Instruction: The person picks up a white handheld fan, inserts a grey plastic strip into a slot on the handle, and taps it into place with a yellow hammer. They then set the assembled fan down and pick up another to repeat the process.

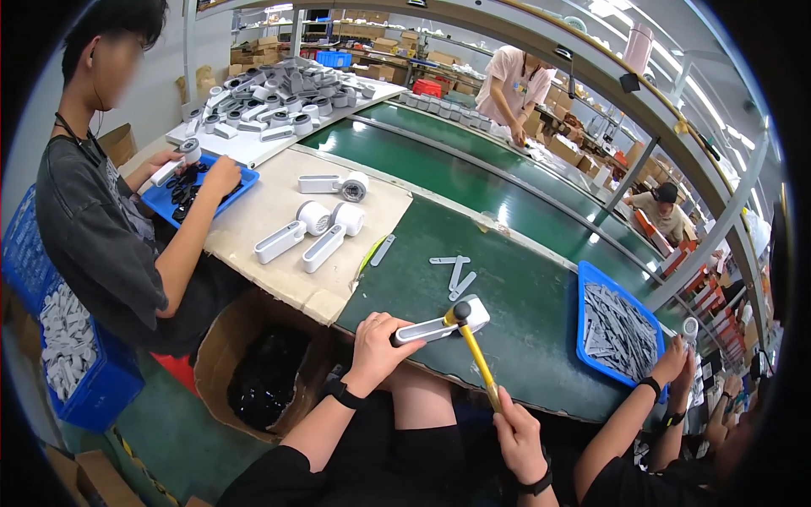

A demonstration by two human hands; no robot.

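Observation:
My left hand [374, 348] is closed around the handle end of a white-and-grey handheld device [479, 314] with a rounded head. The device lies over the front edge of the green work surface [515, 338]. In my right hand [519, 435] is a hammer [480, 362] with a yellow handle and a black head. Its head is over the device's handle; whether they touch I cannot tell. Several loose grey strips [457, 272] lie just beyond the device. Two similar white devices [281, 241] rest on cardboard to the left, with another [319, 184] behind them.
A blue tray [582, 342] of grey strips stands to the right, beside a co-worker's hands [672, 362]. At left, another person works over a blue tray [251, 177] of black parts. A cardboard box [221, 372] stands below the table edge. A green conveyor [405, 159] runs behind.

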